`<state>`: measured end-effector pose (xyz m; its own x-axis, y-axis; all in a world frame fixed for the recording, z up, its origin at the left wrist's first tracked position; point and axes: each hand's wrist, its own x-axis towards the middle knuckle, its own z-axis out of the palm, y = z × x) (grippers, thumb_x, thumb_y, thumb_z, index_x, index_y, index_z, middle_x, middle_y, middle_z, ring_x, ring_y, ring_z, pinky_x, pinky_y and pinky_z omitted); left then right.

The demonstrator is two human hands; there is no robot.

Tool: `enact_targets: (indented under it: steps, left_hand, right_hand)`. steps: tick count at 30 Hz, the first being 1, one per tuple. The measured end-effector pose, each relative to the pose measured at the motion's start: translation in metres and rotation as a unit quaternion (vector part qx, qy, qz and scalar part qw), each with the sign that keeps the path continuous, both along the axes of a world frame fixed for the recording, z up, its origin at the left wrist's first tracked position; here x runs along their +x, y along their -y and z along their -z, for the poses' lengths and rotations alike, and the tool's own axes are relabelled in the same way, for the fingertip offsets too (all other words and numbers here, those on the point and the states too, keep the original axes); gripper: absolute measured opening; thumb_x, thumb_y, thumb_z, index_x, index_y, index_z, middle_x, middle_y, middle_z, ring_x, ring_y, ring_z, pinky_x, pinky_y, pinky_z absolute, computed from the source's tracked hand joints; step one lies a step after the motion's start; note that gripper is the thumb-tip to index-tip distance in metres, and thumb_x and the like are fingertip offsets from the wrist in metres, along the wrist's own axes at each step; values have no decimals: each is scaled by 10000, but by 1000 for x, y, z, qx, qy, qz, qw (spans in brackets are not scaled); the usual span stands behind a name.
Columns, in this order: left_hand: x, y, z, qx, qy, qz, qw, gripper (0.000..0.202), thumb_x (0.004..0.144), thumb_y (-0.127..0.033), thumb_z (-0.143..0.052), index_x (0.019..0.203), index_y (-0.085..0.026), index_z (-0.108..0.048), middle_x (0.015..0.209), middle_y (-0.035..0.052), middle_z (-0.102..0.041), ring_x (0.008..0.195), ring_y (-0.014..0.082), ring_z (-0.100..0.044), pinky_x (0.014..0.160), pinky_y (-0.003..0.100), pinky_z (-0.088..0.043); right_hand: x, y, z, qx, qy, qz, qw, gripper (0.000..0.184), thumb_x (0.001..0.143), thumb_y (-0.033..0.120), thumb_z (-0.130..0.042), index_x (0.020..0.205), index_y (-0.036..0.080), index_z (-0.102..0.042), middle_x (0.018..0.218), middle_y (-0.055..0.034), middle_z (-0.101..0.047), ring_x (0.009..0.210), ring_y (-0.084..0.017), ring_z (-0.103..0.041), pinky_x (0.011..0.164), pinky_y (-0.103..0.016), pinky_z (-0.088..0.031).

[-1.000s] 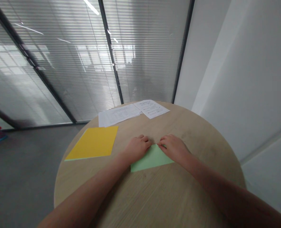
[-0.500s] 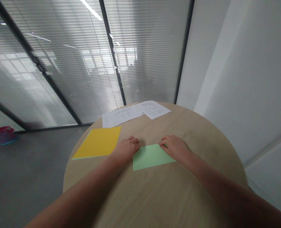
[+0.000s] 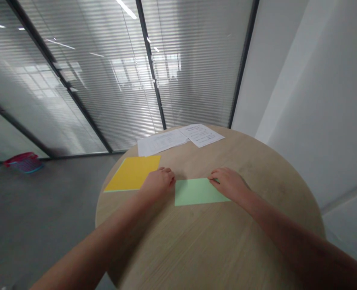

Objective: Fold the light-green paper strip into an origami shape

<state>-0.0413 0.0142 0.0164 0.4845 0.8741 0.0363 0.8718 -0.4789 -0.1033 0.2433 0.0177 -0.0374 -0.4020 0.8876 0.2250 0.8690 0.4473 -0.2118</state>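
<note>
A folded light green paper [image 3: 196, 191] lies flat on the round wooden table [image 3: 220, 241]. My left hand [image 3: 158, 182] rests knuckles-up at the paper's left end, fingers curled and pressing on its far-left corner. At the right end, my right hand [image 3: 229, 183] lies on the paper with its fingertips pressing on the far edge. Neither hand lifts the paper.
A yellow sheet [image 3: 133, 172] lies to the left of my left hand. Two white printed sheets [image 3: 178, 139] sit at the table's far edge. Glass walls with blinds stand behind, a white wall at right. A red and blue basket [image 3: 23, 162] is on the floor at left.
My hands have slid apart from the middle of the green paper to its two ends, flattening it. The view has shifted, so everything sits further right.
</note>
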Motion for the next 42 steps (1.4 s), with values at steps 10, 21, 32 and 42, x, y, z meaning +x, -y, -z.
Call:
enact_targets:
  steps: [10, 21, 32, 42]
  left_hand:
    - [26, 4, 4, -84, 8, -2, 996, 504, 769, -547, -771, 1092, -165, -709, 1148, 170, -706, 1042, 339, -668, 890, 441, -546]
    - [22, 12, 6, -94, 37, -5, 995, 496, 821, -508, -754, 1146, -145, -663, 1172, 157, -674, 1096, 333, -628, 962, 451, -515]
    - [15, 12, 12, -97, 111, -5, 989, 727, 831, -467, -751, 1442, -140, -532, 1355, 171, -640, 1243, 355, -596, 1067, 478, -468]
    - [11, -7, 17, -168, 304, -51, 937, 174, 915, -237, -573, 915, -186, -740, 905, 47, -770, 808, 199, -692, 726, 304, -499]
  right_hand:
    - [8, 3, 6, -12, 6, 10, 1000, 348, 970, 272, -608, 1287, 177, -715, 1259, -139, -736, 1172, -304, -656, 1038, -445, -469]
    - [21, 4, 7, -62, 10, 5, 998, 483, 886, 409, -732, 1321, 202, -692, 1250, -130, -707, 1153, -321, -641, 1013, -456, -464]
    - [18, 6, -2, -100, -96, 20, 990, 112, 757, 232, -749, 815, 209, -656, 875, -42, -704, 826, -211, -627, 720, -317, -420]
    - [27, -2, -3, -106, -238, 10, 965, 137, 793, 354, -674, 777, 219, -669, 753, -17, -684, 740, -207, -617, 684, -325, -438]
